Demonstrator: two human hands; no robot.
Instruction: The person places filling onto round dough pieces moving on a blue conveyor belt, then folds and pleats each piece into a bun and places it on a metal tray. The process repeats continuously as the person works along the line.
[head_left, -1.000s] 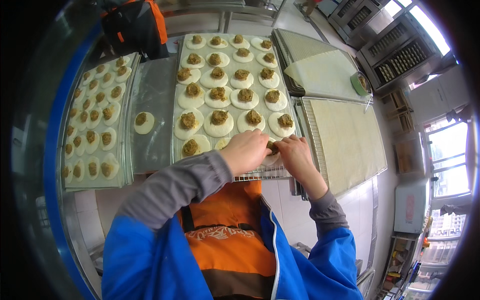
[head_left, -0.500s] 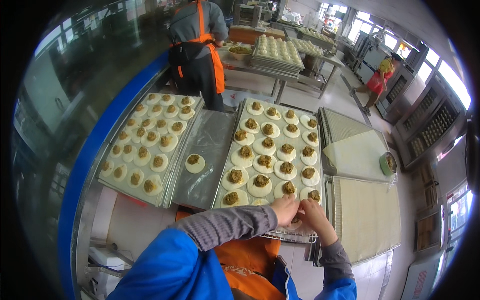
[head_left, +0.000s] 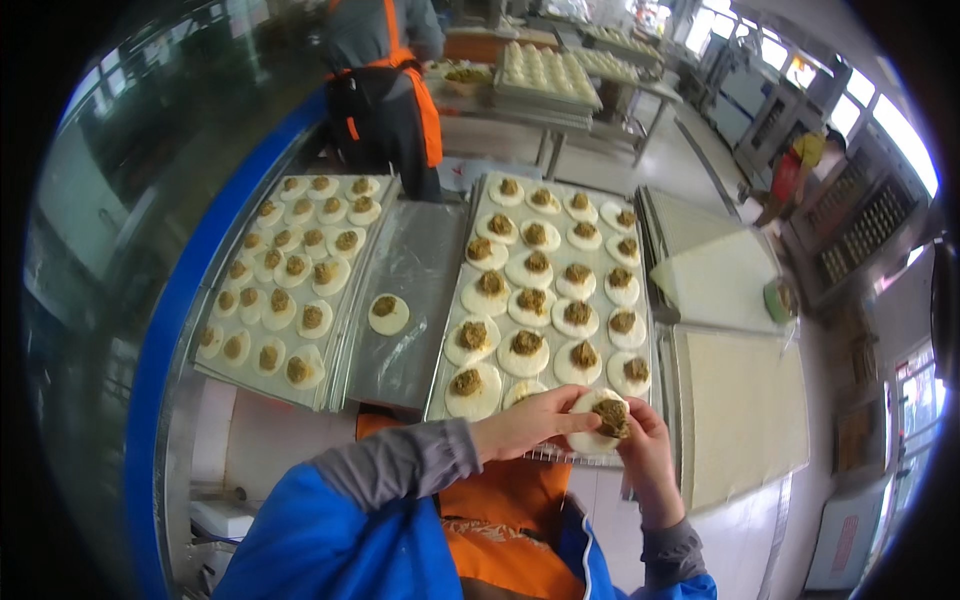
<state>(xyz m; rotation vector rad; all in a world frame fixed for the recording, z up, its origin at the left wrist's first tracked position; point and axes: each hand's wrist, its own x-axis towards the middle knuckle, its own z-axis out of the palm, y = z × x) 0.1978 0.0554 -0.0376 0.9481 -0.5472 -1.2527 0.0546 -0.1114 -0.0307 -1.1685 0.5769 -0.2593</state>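
Note:
Both my hands hold one round white dough disc topped with brown filling, lifted just above the near edge of the middle tray. My left hand pinches its left rim. My right hand cups it from the right and below. The middle tray carries several more filled dough discs in rows.
A left tray holds several smaller filled discs; one disc lies alone on the plastic-lined tray between them. Covered trays lie to the right. A person in an orange apron stands beyond the table, another person farther right.
My head has tipped up, so more of the room shows. My hands have raised the dough disc off the tray's near edge and turned its filling into view.

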